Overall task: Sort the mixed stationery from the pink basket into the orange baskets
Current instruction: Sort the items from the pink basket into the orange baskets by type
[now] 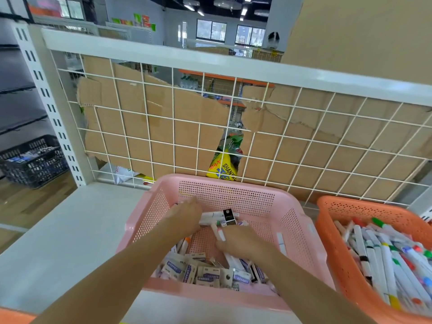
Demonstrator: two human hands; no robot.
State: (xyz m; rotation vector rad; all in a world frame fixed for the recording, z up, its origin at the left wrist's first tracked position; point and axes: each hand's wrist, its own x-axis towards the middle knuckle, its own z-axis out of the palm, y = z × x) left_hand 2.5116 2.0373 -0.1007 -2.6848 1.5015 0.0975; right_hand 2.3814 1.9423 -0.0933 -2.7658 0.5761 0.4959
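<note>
The pink basket [210,181] stands on the white shelf right in front of me. Its near end holds several small cardboard boxes [201,272]; white markers and a black box [228,217] lie at the far end. My left hand [184,216] reaches into the far left of the basket, fingers curled over a bunch of white markers [210,217]. My right hand [240,242] is in the middle of the basket and pinches a white marker with a pink cap [218,232]. An orange basket [327,206] filled with several markers stands to the right.
A white wire grid [163,127] backed with cardboard closes the shelf behind the baskets. The corner of another orange basket [14,318] shows at the bottom left. A loose marker [281,242] lies against the pink basket's right wall. A dark crate [35,160] sits on the floor at left.
</note>
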